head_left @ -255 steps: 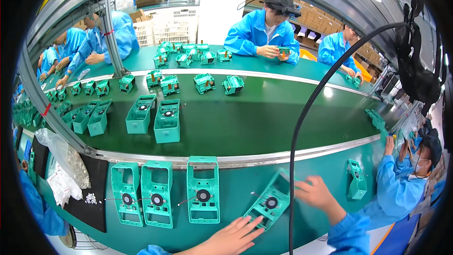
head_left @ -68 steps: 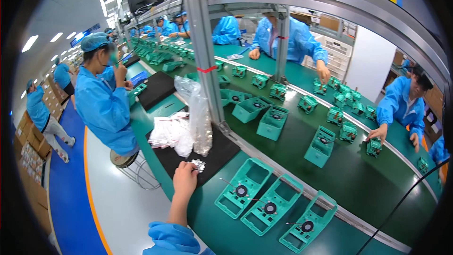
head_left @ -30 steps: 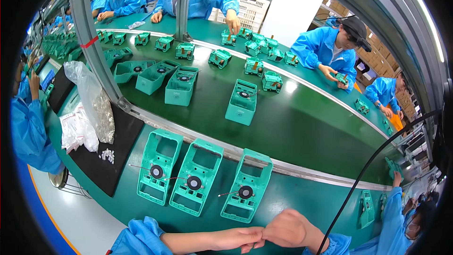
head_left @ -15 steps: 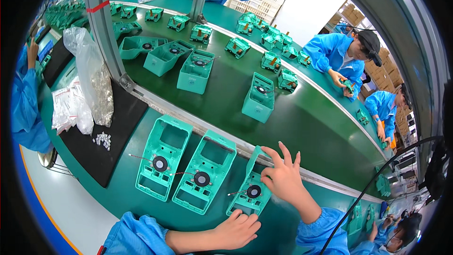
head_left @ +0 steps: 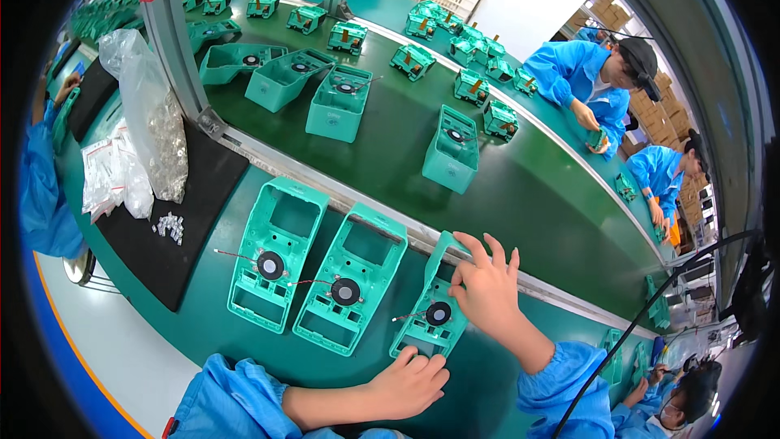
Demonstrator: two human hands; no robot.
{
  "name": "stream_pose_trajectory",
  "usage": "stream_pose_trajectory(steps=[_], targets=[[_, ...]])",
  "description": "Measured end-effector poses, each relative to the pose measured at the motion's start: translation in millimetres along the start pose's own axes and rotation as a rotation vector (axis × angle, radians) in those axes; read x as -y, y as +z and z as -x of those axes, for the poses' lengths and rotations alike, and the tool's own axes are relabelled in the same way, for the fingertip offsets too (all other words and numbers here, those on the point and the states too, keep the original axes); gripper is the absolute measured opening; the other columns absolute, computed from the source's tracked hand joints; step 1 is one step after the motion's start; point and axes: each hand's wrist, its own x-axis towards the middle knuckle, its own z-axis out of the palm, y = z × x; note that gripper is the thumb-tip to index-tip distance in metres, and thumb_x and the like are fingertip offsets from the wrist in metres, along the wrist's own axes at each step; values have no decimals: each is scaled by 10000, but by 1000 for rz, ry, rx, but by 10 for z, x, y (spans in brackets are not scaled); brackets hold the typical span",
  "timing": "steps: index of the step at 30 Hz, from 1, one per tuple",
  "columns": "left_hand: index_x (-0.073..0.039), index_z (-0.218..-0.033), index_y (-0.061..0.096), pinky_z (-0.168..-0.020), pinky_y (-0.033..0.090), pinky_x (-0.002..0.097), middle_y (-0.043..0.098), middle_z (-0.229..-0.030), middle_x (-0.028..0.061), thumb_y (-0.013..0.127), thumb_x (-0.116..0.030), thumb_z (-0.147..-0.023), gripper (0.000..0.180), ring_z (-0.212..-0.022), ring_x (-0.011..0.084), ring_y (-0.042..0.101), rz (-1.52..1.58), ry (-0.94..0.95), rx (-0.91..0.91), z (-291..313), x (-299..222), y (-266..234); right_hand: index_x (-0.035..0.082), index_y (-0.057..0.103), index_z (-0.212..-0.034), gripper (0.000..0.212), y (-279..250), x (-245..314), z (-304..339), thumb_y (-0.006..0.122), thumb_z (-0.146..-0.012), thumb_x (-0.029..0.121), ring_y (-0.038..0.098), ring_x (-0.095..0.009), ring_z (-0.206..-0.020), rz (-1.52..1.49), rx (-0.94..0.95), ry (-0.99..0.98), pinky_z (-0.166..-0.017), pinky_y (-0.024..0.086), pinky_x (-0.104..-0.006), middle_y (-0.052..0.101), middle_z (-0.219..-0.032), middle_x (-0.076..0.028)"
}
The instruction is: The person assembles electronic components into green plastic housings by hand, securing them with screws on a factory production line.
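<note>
Three green plastic housings stand side by side on the near bench, each with a round black fan and thin wire leads inside: the left housing (head_left: 247,286), the middle housing (head_left: 395,270) and the right housing (head_left: 427,293). My right hand (head_left: 491,286) grips the upper right side of the right housing between thumb and forefinger, its other fingers raised. At that housing's lower end, my left hand (head_left: 409,384) rests with fingers curled on the near edge. The right hand covers part of the far right wall, and the fan (head_left: 438,313) stays visible between my hands.
Beyond a metal rail (head_left: 341,210), a green conveyor (head_left: 357,175) carries more housings and several small green assemblies. A black mat (head_left: 175,264) at left holds clear bags (head_left: 166,146) and small clear pieces (head_left: 170,227). A metal post (head_left: 172,41) rises there. Co-workers sit across and beside me.
The whole view has shifted slightly, so the bench appears a little higher. Both my hands keep their places on the right housing. A far co-worker's hands have come together.
</note>
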Motion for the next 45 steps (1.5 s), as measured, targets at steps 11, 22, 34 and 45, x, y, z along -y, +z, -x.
stream_pose_trajectory(steps=[11,22,34,45], targets=[[-95,-783,482,-704,304,312,372,-800,51,617,-295,-710,252,-691,185,369,49,-1,12,15,-29,-45,104,598,-733,182,-119,-77,-19,696,-637,224,344,-324,-1163,-137,107,45,-912,224,-653,385,-1251,-6],[-89,-792,486,-703,317,305,381,-799,57,606,-300,-724,252,-679,187,391,40,10,63,-50,-42,-127,161,624,-816,129,-299,-366,118,587,-693,153,414,-289,-1079,167,-107,-324,-902,293,-594,447,-1199,15],[-69,-908,525,-868,340,426,499,-1010,112,606,-158,-704,237,-939,289,472,19,88,132,-1018,-380,-315,169,603,-832,150,-137,-1984,1860,604,-683,190,478,-208,-855,77,-390,-69,-703,364,-359,554,-965,47],[-54,-1016,518,-918,284,425,461,-1172,138,575,-146,-743,294,-1085,331,400,-115,-157,72,-1320,-435,-389,132,618,-722,108,321,-3233,3937,640,-674,226,491,-219,-762,476,-400,1077,-672,319,-385,533,-736,-10]])
